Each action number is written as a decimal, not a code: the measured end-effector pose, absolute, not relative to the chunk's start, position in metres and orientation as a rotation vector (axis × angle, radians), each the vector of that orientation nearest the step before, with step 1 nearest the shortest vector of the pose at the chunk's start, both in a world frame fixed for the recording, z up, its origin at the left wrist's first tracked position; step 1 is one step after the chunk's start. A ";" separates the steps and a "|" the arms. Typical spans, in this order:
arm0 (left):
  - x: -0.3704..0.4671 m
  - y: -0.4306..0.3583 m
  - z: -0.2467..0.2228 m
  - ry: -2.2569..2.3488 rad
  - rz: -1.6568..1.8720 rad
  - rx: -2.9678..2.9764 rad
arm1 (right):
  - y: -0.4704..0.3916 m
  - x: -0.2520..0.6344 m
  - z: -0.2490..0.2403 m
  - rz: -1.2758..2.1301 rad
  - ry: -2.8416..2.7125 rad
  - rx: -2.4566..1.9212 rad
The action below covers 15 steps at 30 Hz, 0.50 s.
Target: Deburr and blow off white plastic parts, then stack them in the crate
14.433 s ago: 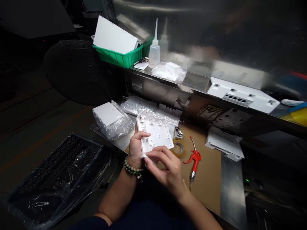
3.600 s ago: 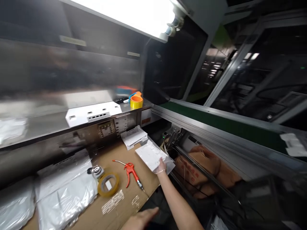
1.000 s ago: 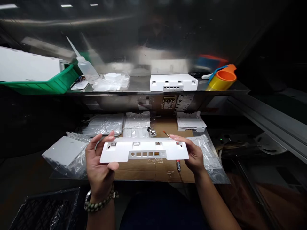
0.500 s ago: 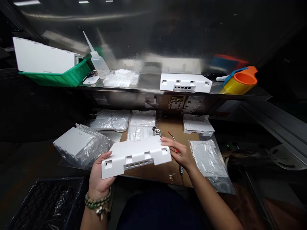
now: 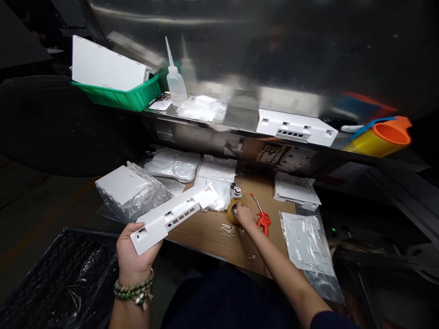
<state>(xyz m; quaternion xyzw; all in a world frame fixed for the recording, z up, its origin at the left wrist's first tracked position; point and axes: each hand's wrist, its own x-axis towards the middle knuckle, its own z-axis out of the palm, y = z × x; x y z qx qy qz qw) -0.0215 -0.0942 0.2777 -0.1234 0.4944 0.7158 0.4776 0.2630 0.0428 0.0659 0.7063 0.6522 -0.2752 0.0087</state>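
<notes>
In my left hand [image 5: 135,251] is a white plastic housing [image 5: 178,217], gripped at its left end. It is tilted, its right end higher, with a row of port cutouts along the edge facing me. My right hand [image 5: 245,215] is at a roll of yellowish tape [image 5: 233,212] on the cardboard, its fingers closed at the roll's core and partly hidden. Just behind the roll sits a small bottle with a metal cap [image 5: 236,191]. A red air blow gun [image 5: 264,221] lies to the right of this hand.
Bagged white parts [image 5: 125,187] are at the left, with more white panels [image 5: 297,189] at the right. On the shelf are a green bin [image 5: 137,96], a squeeze bottle [image 5: 176,89], another white housing [image 5: 295,128] and a yellow-orange holder [image 5: 380,137]. A black crate [image 5: 85,233] stands lower left.
My right hand has let go of the housing and moved to the tape roll. The left hand alone now holds the housing, tilted more steeply. The view has shifted.
</notes>
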 end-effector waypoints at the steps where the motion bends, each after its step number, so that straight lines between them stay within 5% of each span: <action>1: -0.024 -0.095 0.277 1.201 1.757 -0.313 | 0.042 0.271 0.067 -0.863 2.088 2.211; 15: -0.029 -0.095 0.278 1.149 1.751 -0.271 | 0.088 0.303 0.102 -0.694 2.387 2.490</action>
